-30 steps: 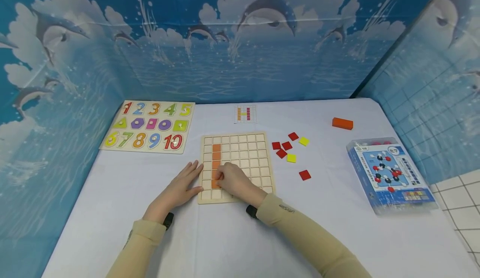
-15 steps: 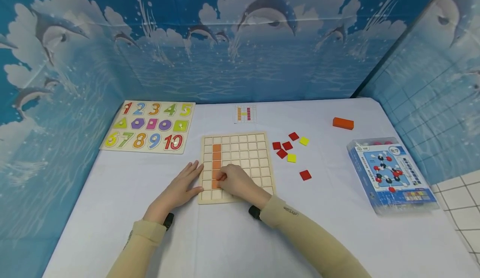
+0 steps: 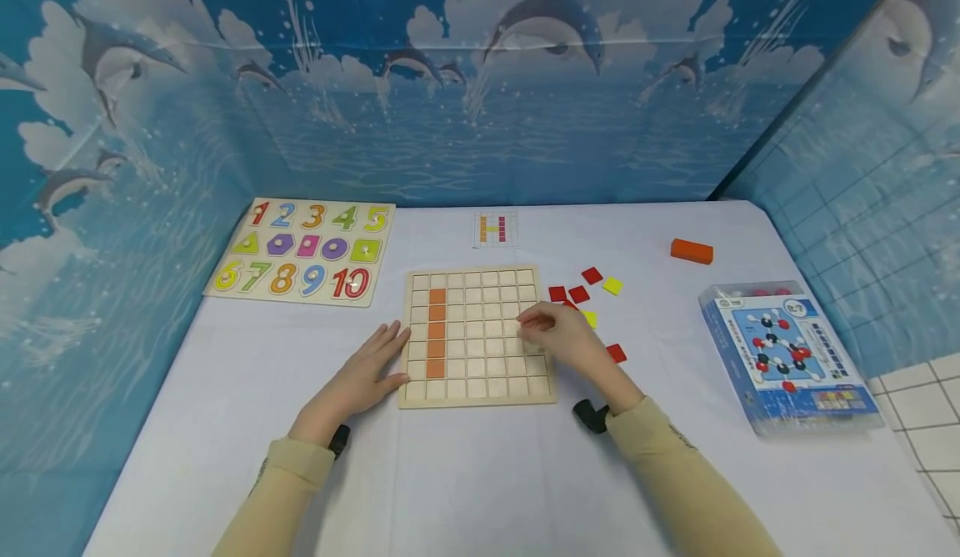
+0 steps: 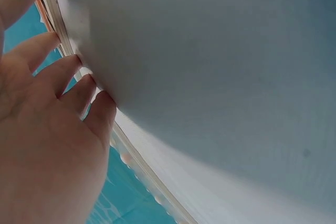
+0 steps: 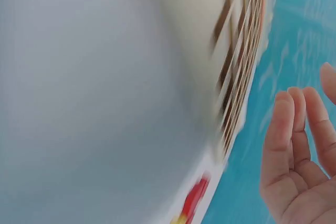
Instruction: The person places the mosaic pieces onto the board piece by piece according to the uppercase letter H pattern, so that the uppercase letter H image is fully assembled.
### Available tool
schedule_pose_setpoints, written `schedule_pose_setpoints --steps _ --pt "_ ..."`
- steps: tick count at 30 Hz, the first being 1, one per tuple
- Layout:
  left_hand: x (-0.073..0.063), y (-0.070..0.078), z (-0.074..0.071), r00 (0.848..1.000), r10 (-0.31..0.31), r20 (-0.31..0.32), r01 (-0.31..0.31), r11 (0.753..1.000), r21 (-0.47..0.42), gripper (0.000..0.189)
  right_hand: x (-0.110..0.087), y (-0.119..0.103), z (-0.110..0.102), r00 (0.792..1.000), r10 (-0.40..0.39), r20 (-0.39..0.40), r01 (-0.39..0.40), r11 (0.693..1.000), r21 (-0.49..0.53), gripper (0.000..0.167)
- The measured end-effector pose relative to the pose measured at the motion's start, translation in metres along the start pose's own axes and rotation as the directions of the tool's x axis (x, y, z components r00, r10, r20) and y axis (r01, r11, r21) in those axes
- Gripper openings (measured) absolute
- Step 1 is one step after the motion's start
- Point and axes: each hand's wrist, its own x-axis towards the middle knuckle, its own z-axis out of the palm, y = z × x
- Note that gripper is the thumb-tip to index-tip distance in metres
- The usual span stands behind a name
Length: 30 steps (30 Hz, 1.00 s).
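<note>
My left hand (image 3: 366,379) rests with spread fingers against the left edge of a wooden grid board (image 3: 476,348). In the left wrist view its fingertips (image 4: 107,100) touch the board's rim. A column of several orange square tiles (image 3: 436,331) lies in the board's second column from the left. My right hand (image 3: 562,336) hovers over the board's right edge, fingers loosely bent; the right wrist view shows nothing between them. Beyond it lie several red tiles (image 3: 579,294) and two yellow tiles (image 3: 612,286), partly hidden by the hand.
A number and shape puzzle board (image 3: 300,253) lies at the back left. A small pattern card (image 3: 496,229) is behind the grid. To the right are an orange block (image 3: 692,251) and a boxed molecule model set (image 3: 787,353). Dolphin-print curtains (image 3: 480,140) enclose the table.
My right hand has left the lowest orange tile and moved right to the board's right edge, uncovering the whole orange column. My left hand has stayed in place.
</note>
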Motion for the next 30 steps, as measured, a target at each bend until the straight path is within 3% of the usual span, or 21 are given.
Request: schedule_pose_setpoints --steps 7,13,16,23,30 --pt "0.000 0.000 0.001 1.000 0.000 0.002 0.000 1.000 -0.004 0.073 0.003 0.038 -0.041 0.986 0.121 -0.112 -0.126 0.991 -0.043 0.034" --pt "0.000 0.000 0.001 1.000 0.005 0.000 -0.005 1.000 0.003 0.073 0.016 0.080 -0.055 0.968 0.179 -0.177 -0.198 0.976 -0.095 0.039" --pt "0.000 0.000 0.001 1.000 0.006 0.001 -0.006 1.000 0.002 0.073 0.018 0.091 -0.058 0.964 0.185 -0.192 -0.209 0.972 -0.111 0.040" --pt "-0.001 0.000 0.000 1.000 0.002 0.003 -0.002 1.000 0.000 0.073 0.006 0.064 -0.067 0.973 0.199 -0.115 -0.208 0.976 -0.069 0.042" --pt "-0.001 0.001 -0.001 1.000 -0.003 0.004 0.003 1.000 -0.005 0.073 0.011 0.056 -0.064 0.967 0.245 -0.070 -0.253 0.957 -0.142 0.039"
